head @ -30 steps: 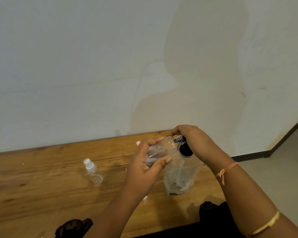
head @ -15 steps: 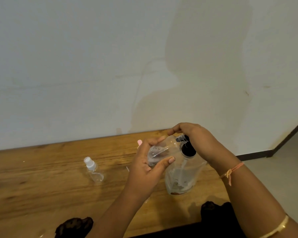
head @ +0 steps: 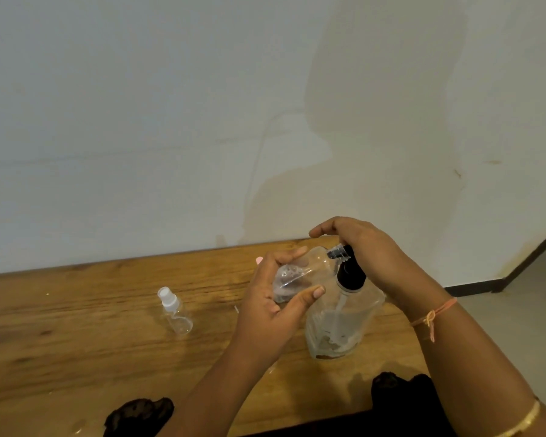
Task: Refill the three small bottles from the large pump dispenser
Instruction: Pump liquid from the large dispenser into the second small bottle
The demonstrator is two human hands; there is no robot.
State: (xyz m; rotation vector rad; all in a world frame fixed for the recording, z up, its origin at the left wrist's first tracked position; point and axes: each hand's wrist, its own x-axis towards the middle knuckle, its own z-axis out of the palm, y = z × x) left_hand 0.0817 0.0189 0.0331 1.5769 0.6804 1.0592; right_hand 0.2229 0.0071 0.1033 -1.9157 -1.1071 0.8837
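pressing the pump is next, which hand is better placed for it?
Right. The right hand sits over the black pump head of the large dispenser. The left hand is busy: it grips the small bottle, tilted with its neck against the pump.

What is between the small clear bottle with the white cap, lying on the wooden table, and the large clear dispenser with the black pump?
In the head view, the left hand lies there, gripping a second small clear bottle.

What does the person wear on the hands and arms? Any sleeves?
No sleeves show. Behind the right hand, a thin orange thread bracelet circles the wrist, and a gold bangle sits higher up. The left hand and arm wear nothing visible.
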